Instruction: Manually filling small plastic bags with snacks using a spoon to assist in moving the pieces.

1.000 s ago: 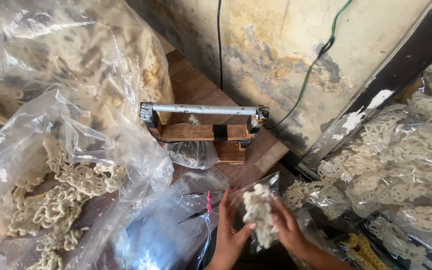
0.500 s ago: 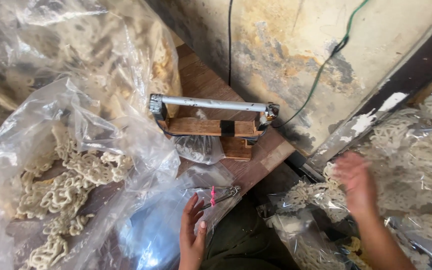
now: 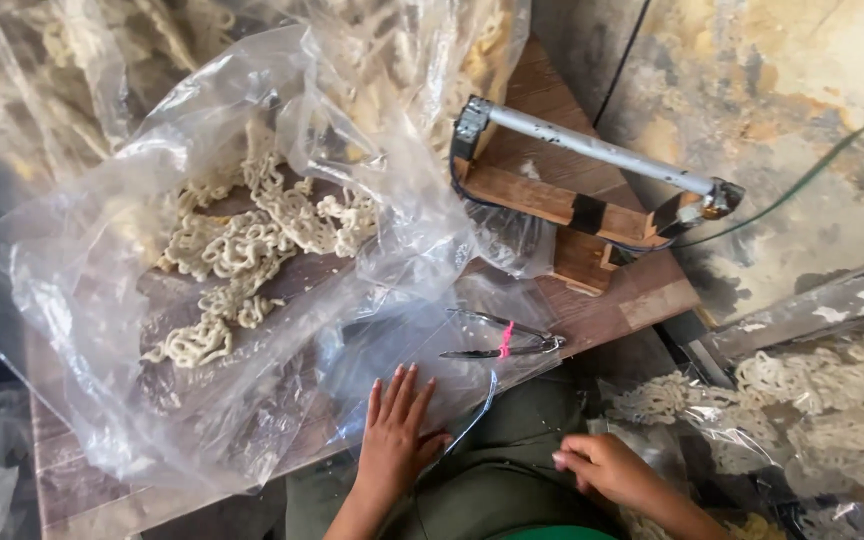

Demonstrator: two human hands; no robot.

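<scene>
Our left hand [image 3: 395, 435] lies flat, fingers spread, on a stack of clear plastic bags [image 3: 392, 350] at the table edge, gripping nothing. Our right hand [image 3: 604, 468], loosely curled and empty, rests near our lap; metal tongs [image 3: 497, 338] lie just beyond the left fingers.

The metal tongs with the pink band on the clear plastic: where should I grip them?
Grip the metal tongs at their joined right end, by the pink band, coming from above. They lie flat, arms spreading leftward; the left hand rests nearest.
</scene>
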